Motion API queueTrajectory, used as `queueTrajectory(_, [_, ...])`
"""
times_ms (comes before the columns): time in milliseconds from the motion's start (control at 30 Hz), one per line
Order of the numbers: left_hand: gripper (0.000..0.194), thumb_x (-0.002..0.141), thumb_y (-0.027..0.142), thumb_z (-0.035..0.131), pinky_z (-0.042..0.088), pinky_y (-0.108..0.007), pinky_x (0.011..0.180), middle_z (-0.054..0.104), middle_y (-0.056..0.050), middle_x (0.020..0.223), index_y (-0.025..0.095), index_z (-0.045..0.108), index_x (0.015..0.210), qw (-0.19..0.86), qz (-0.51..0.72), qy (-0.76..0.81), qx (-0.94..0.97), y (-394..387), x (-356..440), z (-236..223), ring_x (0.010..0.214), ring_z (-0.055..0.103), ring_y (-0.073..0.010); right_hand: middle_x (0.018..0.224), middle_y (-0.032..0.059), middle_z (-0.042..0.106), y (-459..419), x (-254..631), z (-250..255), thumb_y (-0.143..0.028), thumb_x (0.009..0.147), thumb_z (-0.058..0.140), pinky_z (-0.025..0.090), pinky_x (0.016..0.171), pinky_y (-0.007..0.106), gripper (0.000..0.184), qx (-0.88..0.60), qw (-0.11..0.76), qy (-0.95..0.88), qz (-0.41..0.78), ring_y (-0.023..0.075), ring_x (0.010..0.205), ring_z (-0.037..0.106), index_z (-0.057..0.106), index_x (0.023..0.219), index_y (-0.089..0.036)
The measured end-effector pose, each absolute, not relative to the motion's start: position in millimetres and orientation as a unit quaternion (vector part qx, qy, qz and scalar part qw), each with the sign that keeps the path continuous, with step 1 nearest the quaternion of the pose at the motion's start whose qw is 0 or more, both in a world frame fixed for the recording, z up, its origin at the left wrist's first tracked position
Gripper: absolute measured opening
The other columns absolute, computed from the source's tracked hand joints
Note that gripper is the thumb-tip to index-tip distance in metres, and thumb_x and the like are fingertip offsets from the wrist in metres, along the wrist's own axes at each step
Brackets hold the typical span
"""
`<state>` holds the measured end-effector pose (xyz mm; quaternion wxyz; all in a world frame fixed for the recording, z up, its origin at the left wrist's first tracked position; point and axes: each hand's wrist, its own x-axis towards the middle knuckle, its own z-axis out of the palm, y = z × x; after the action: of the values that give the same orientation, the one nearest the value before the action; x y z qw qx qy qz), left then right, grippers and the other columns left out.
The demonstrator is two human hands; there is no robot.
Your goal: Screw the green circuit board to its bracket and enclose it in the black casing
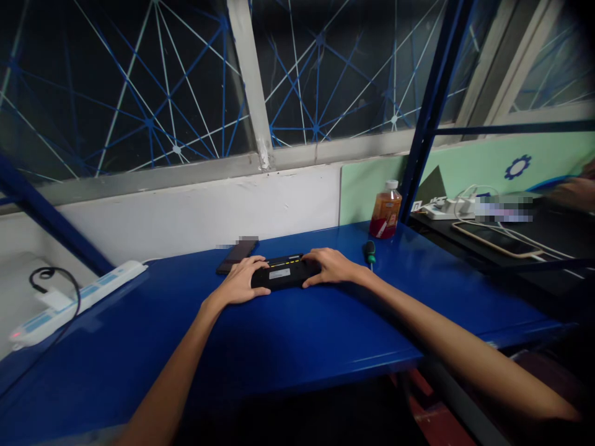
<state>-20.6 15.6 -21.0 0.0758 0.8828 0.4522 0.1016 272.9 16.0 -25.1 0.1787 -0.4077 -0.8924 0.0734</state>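
A black oblong case (283,282) with a pale label and a row of yellow marks lies on the blue table (297,334). Round its left end is my left hand (239,282), thumb on the near side and fingers over the far side. My right hand (332,266) grips the opposite end in the same way. Just behind my left hand lies a dark flat thing like a phone (238,253), partly blurred out. To the right of my right hand is a screwdriver (369,249) with a black and green handle.
A bottle of reddish drink (387,214) stands at the back right. On the left lies a white power strip (88,300) with a plugged-in cable. A black table (562,238) on the right bears a phone (497,240) and cables. Another person's blurred hand (576,192) shows there.
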Motion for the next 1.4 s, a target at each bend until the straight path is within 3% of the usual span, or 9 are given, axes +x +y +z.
queueTrajectory(333, [0.057, 0.073, 0.049, 0.065, 0.028, -0.048, 0.105, 0.043, -0.008, 0.139, 0.026, 0.049, 0.122, 0.129, 0.137, 0.445, 0.876, 19.0, -26.3, -20.2, 0.128, 0.039, -0.0295, 0.094, 0.0083, 0.066, 13.2, 270.2, -23.6, -0.07, 0.067, 0.063, 0.038, 0.062, 0.028, 0.071, -0.407, 0.192, -0.889, 0.083, 0.0218, 0.08, 0.059, 0.061, 0.113, -0.016])
queueTrajectory(600, [0.055, 0.07, 0.05, 0.068, 0.03, -0.054, 0.101, 0.042, -0.006, 0.14, 0.029, 0.053, 0.118, 0.114, 0.124, 0.456, 0.874, 17.8, -23.6, -21.3, 0.126, 0.04, -0.0335, 0.093, 0.0079, 0.066, 13.5, 270.0, -23.3, -0.07, 0.065, 0.065, 0.037, 0.06, 0.028, 0.072, -0.409, 0.171, -0.893, 0.079, 0.0214, 0.078, 0.059, 0.061, 0.112, -0.017])
queueTrajectory(1067, [0.053, 0.074, 0.048, 0.066, 0.03, -0.049, 0.104, 0.043, -0.008, 0.138, 0.026, 0.051, 0.12, 0.098, 0.158, 0.434, 0.882, 12.5, -14.1, -20.4, 0.126, 0.041, -0.0299, 0.099, 0.0097, 0.066, 11.7, 279.3, -15.1, -0.065, 0.064, 0.069, 0.042, 0.067, 0.031, 0.072, -0.426, 0.187, -0.88, 0.099, 0.0231, 0.083, 0.06, 0.06, 0.117, -0.016])
queueTrajectory(1400, [0.054, 0.073, 0.049, 0.065, 0.031, -0.05, 0.102, 0.042, -0.009, 0.139, 0.026, 0.051, 0.121, 0.117, 0.145, 0.441, 0.878, 10.7, -12.3, -20.5, 0.125, 0.042, -0.0318, 0.101, 0.0106, 0.067, 12.1, 277.8, -18.1, -0.062, 0.065, 0.069, 0.043, 0.068, 0.032, 0.072, -0.422, 0.19, -0.88, 0.103, 0.0242, 0.085, 0.061, 0.059, 0.118, -0.015])
